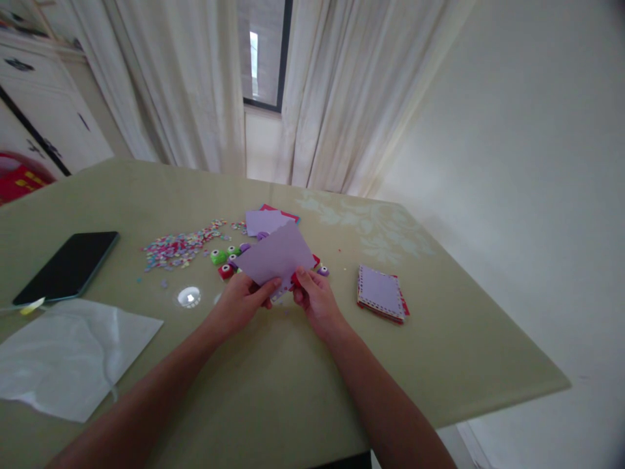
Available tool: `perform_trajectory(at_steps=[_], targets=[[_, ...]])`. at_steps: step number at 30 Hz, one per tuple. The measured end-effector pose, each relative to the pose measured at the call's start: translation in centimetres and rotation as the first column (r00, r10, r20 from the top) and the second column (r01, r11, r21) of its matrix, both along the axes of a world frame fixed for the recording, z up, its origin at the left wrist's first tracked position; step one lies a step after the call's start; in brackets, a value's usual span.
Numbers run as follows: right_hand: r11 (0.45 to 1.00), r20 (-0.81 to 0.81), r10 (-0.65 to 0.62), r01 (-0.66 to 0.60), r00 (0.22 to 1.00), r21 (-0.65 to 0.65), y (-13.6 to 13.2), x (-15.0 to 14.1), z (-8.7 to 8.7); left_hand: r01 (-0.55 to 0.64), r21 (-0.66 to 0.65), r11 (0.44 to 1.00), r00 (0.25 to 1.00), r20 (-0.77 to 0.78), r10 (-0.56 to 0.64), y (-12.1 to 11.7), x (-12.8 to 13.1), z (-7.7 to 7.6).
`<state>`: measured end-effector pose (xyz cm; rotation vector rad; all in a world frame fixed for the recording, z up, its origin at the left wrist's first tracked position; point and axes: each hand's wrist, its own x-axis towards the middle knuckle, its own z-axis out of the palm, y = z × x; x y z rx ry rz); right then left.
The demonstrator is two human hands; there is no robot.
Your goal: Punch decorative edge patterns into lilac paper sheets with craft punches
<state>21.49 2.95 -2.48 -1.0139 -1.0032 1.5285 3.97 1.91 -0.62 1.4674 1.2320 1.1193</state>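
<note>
While the left hand (244, 301) pinches a lilac card (276, 253) over the table (273, 384), I see the right hand (316, 299) gripping a red punch (295, 279) at the card's five o'clock edge; colourful bits (178, 251) lie toward its nine, a card stack (381, 292) toward four.

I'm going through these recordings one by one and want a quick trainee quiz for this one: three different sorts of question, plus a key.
1. Short answer: What colour is the card gripped in the left hand?

2. True or false: From the person's viewpoint, the phone lies to the left of the pile of colourful bits.

3. Multiple choice: Where does the stack of cards lie in relation to the right hand?
A. To its left
B. To its right
C. Directly beneath it

Key: 1. Light purple. 2. True. 3. B.
</note>
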Motion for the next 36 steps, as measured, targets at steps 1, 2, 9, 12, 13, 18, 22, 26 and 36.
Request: perform_trajectory(at_steps=[1,2,9,12,13,18,22,26,36], targets=[[1.0,-0.006,0.002,-0.002,1.0,0.003,0.0,0.0,0.1,-0.001,0.005,1.0,1.0,-0.004,0.001,0.0,0.0,0.0],[1.0,-0.008,0.007,-0.007,1.0,0.009,0.0,0.0,0.1,0.0,0.007,1.0,1.0,-0.009,0.0,0.0,0.0,0.0],[0.999,0.011,0.004,-0.004,1.0,0.034,0.0,0.0,0.0,0.008,0.001,1.0,1.0,-0.013,-0.008,-0.1,0.1,0.4],[0.999,0.022,-0.003,0.002,1.0,0.036,0.0,0.0,-0.2,0.003,-0.009,1.0,1.0,0.005,-0.003,-0.2,0.2,0.4],[0.999,0.025,-0.003,0.003,1.0,0.033,0.0,0.0,-0.2,0.0,-0.01,1.0,1.0,0.011,0.0,-0.2,0.2,0.4],[1.0,0.016,0.009,-0.009,1.0,0.022,0.0,-0.1,-0.2,0.005,0.002,1.0,1.0,0.01,-0.005,-0.1,0.2,0.1],[1.0,0.011,0.001,-0.001,1.0,0.027,-0.1,-0.1,-0.1,0.008,0.0,1.0,1.0,-0.004,-0.008,-0.1,0.0,-0.2],[1.0,0.007,0.004,-0.004,1.0,0.029,-0.1,-0.2,-0.1,0.002,-0.004,1.0,1.0,0.001,-0.002,-0.1,0.0,-0.4],[0.999,0.013,0.009,-0.01,1.0,0.034,-0.2,0.0,0.3,-0.005,-0.013,1.0,0.999,0.044,0.006,0.0,0.1,-0.6]])
